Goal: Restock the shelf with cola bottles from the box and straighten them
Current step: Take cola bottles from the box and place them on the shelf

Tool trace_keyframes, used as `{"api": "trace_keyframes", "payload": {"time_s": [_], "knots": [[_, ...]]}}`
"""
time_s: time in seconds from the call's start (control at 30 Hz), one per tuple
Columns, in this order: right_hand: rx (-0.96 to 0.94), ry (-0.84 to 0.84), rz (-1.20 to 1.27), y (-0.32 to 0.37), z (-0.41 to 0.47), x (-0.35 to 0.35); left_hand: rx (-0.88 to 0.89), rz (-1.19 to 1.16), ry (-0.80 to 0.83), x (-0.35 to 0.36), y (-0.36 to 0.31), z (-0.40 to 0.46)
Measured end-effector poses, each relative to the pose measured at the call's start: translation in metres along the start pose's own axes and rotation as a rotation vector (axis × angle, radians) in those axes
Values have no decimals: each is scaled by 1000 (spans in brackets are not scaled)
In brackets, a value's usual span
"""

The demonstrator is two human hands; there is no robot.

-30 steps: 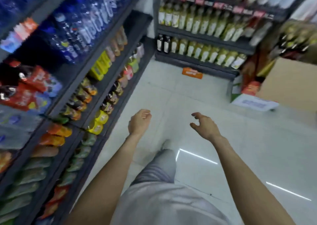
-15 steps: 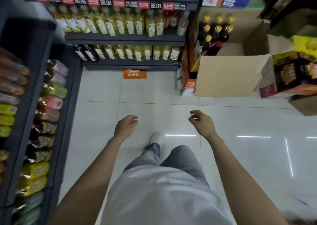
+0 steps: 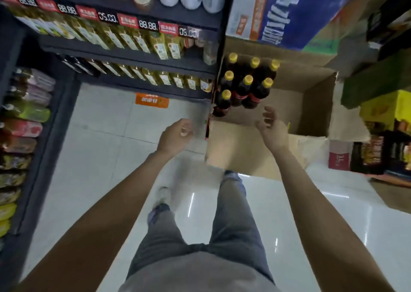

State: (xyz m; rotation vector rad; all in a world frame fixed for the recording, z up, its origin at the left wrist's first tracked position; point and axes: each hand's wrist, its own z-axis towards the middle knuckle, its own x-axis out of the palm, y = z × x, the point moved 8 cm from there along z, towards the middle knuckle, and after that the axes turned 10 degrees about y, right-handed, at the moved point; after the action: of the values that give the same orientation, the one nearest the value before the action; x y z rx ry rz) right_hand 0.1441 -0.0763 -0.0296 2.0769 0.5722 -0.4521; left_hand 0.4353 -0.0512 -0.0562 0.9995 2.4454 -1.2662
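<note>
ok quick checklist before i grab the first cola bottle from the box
1. Box open on top: ok.
2. Cola bottles upright, yellow caps showing, seven in view: ok.
3. Right hand free, fingers relaxed, above the box near the bottles: ok.
4. Left hand holds nothing, left of the box: ok.
5. Nothing between right hand and nearest bottles: ok.
6. Free space on the cola shelf: cannot tell, not in view.
</note>
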Motion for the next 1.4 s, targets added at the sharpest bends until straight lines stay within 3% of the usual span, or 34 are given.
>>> {"api": "trace_keyframes", "payload": {"time_s": [0.2,0.47,0.67,0.8,0.9,1.0,1.07,1.2,1.4], "knots": [[31,57,-79,-35,102,-22,-29,-4,-151,42,-69,86],[-84,141,-72,-58,187,3,-167,164,-295,66,-65,157],[-142,53,-110,-59,179,-4,-122,375,-338,70,-60,161],[-290,-11,-189,-26,138,-30,-53,345,-351,64,-71,142],[-387,-50,-187,16,98,-59,7,168,-368,50,-92,104],[-443,13,-83,58,55,-84,74,-268,-399,27,-116,39],[-484,115,57,87,29,-93,183,-553,-458,10,-130,-14],[-569,354,191,147,-18,-75,275,-892,-645,-23,-120,-104],[-604,780,154,200,-97,37,318,-1377,-1031,-48,-40,-212]]}}
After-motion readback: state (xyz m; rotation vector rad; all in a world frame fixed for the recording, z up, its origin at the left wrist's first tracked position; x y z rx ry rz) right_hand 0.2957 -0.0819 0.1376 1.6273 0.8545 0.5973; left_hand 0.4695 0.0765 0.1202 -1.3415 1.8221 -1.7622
